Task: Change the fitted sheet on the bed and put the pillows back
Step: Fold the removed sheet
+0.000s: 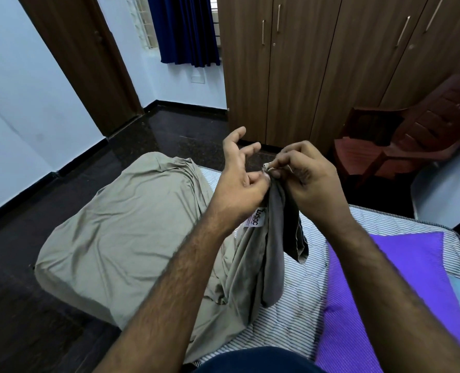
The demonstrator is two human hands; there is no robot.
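A beige-grey fitted sheet (110,227) covers the left half of the striped mattress (301,300) and is pulled over its far left corner. A bunched edge of the sheet (271,246), with a white label on it, hangs from my two hands above the bed. My left hand (239,181) pinches the fabric with thumb and a finger while its other fingers spread upward. My right hand (306,173) pinches the same edge just to the right. No pillows are in view.
A purple mat (390,289) lies on the right part of the mattress, with a light blue item at its right edge. A brown plastic chair (411,130) stands at the right. Behind the bed are a wooden wardrobe (317,63), a door and dark floor (13,292).
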